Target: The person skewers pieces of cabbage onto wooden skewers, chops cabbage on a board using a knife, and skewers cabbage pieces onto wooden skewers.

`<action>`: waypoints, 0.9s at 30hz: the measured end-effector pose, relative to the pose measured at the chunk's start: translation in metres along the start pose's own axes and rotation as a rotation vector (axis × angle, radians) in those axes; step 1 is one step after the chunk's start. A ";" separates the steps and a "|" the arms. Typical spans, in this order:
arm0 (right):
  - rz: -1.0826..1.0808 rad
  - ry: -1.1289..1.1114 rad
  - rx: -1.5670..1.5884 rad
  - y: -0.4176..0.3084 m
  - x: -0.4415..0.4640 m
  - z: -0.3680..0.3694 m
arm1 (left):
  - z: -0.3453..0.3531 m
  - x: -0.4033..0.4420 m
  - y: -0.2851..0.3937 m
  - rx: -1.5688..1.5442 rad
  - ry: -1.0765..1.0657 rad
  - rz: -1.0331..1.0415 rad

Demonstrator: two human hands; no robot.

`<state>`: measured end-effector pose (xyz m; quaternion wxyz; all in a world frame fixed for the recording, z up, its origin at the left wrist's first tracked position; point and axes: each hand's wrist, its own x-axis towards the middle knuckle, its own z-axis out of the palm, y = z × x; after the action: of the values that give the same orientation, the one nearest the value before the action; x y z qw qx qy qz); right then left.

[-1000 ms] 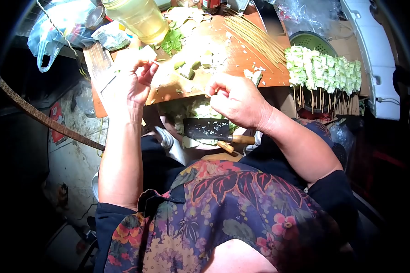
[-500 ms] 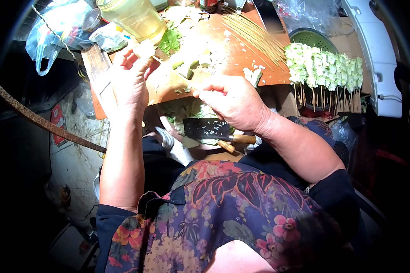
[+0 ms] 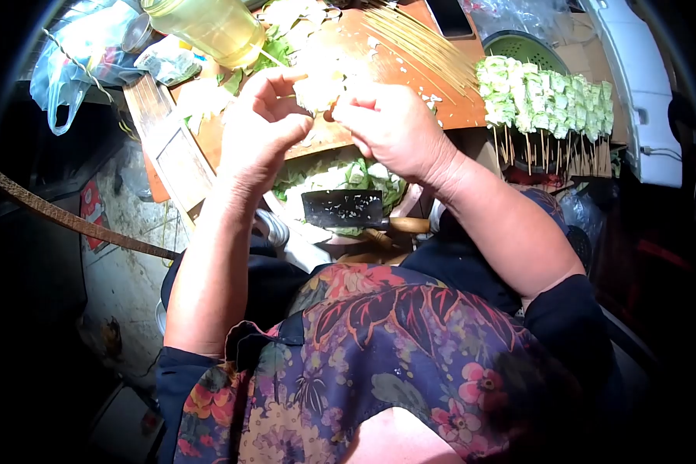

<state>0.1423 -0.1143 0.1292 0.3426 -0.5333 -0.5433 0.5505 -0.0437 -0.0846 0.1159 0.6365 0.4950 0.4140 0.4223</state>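
Over the near edge of the orange board (image 3: 460,114), my left hand (image 3: 261,143) is closed on pale cabbage leaf pieces (image 3: 319,91), which glare washes out. A thin stick (image 3: 269,57) shows just beyond its fingers; whether it passes through the leaves I cannot tell. My right hand (image 3: 398,127) pinches at the right side of the same pieces, its fingertips partly lost in the brightness. Below the hands a cleaver (image 3: 342,209) with a wooden handle, its blade flecked with scraps, lies across a tub (image 3: 411,199) of cut cabbage leaves.
Bare bamboo skewers (image 3: 421,46) lie on the board near a phone (image 3: 449,17). Rows of filled cabbage skewers (image 3: 545,100) stand at the right before a green colander (image 3: 526,48). A yellowish clear jug (image 3: 209,31) and a blue plastic bag (image 3: 81,58) are at the left.
My left hand has moved right with the cabbage pieces, and both hands now meet at them. The view has shifted slightly, showing more of the cabbage in the tub.
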 end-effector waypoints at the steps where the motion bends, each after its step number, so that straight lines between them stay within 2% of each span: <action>1: -0.044 0.005 -0.014 -0.001 0.002 -0.002 | -0.004 0.004 -0.002 0.051 0.030 0.034; 2: -0.088 0.011 -0.028 -0.001 0.004 -0.005 | -0.009 0.008 -0.005 -0.067 0.088 0.025; 5: -0.059 0.014 0.026 0.001 0.008 -0.010 | -0.021 0.023 -0.015 0.020 0.377 -0.043; 6: -0.037 0.020 0.071 0.002 0.008 -0.012 | -0.030 0.025 -0.026 0.020 0.377 -0.045; 8: -0.057 0.018 0.042 0.003 0.007 -0.015 | -0.042 0.028 -0.045 0.277 0.392 -0.329; 11: -0.053 0.025 -0.032 0.004 0.003 -0.015 | -0.031 0.026 -0.059 0.426 0.371 -0.536; 14: -0.066 0.039 0.013 -0.002 -0.001 -0.015 | -0.029 0.031 -0.077 0.507 0.387 -0.567; 16: 0.042 0.003 0.057 -0.008 -0.004 -0.016 | -0.030 0.034 -0.082 0.545 0.348 -0.587; 21: 0.015 -0.005 0.013 -0.008 -0.008 -0.021 | -0.026 0.035 -0.081 0.572 0.298 -0.632; 27: -0.010 -0.020 0.044 -0.005 -0.008 -0.020 | -0.025 0.037 -0.095 0.513 0.344 -0.550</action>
<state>0.1620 -0.1168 0.1386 0.3516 -0.5173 -0.5370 0.5661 -0.0445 -0.0572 0.0146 0.5031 0.4307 0.7230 0.1965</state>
